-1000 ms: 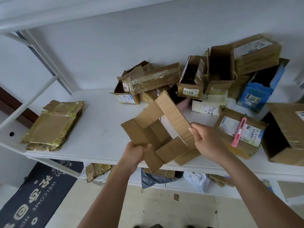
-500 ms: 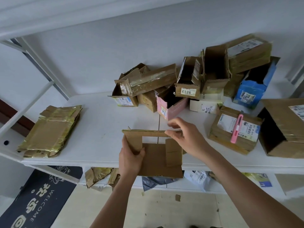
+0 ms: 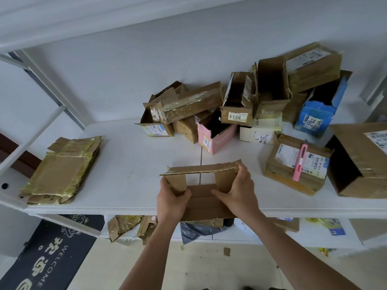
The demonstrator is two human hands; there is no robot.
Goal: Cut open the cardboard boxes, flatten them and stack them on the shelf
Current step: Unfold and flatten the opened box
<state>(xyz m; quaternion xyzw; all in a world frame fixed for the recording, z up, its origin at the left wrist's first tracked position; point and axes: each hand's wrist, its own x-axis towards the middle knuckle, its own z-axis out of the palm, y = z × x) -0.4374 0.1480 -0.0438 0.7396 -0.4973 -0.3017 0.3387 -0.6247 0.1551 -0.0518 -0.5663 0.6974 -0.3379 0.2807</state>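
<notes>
A small brown cardboard box [image 3: 205, 200], cut open with its flaps spread, sits at the front edge of the white shelf [image 3: 129, 164]. My left hand [image 3: 170, 200] grips its left flap, thumb on the inside. My right hand [image 3: 236, 191] grips the right flap, fingers curled over its top corner. A stack of flattened, tape-covered boxes [image 3: 60, 170] lies at the shelf's left end. A pink box cutter [image 3: 299, 163] rests on a labelled brown box [image 3: 297, 164] to the right.
A heap of uncut boxes [image 3: 240, 105] fills the back right of the shelf, among them a pink box [image 3: 216, 135], a blue box [image 3: 316, 116] and a large brown box [image 3: 364, 160]. Cardboard scraps and bags lie on the lower shelf [image 3: 129, 227]. A dark welcome mat [image 3: 46, 260] covers the floor at left.
The opened box came down from a tilted, mid-air hold to lie near flat at the shelf's front edge. My right hand shifted from its top edge to the right flap.
</notes>
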